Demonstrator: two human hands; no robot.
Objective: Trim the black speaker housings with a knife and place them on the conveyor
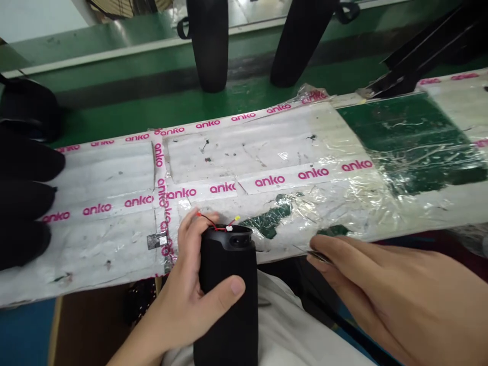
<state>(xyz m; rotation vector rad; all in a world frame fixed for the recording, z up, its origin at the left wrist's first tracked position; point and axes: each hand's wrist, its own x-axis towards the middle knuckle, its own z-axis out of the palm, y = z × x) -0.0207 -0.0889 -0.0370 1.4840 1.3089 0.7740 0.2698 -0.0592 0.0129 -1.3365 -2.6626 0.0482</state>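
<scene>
A black cylindrical housing (224, 325) is gripped upright by the left hand (190, 290) just off the near edge of the worktop (107, 244), with red and black wires (217, 223) seen at its open top. The right hand (381, 290) is held with fingers stretched out at the same edge, over a thin metal piece (320, 256); whether that piece is gripped cannot be told. 2 black cylinders (209, 46) are stood beyond the far edge.

Shells, plug and label, counted.
One black speaker shell (229, 300) up close, with one white plug (229, 228) at its rim; two upright shells (209, 46) (295, 43) on the green belt (114, 101); about four dark shells (26, 162) stacked at left, edges unclear; one small label (157, 241) on the bench (114, 173).
</scene>
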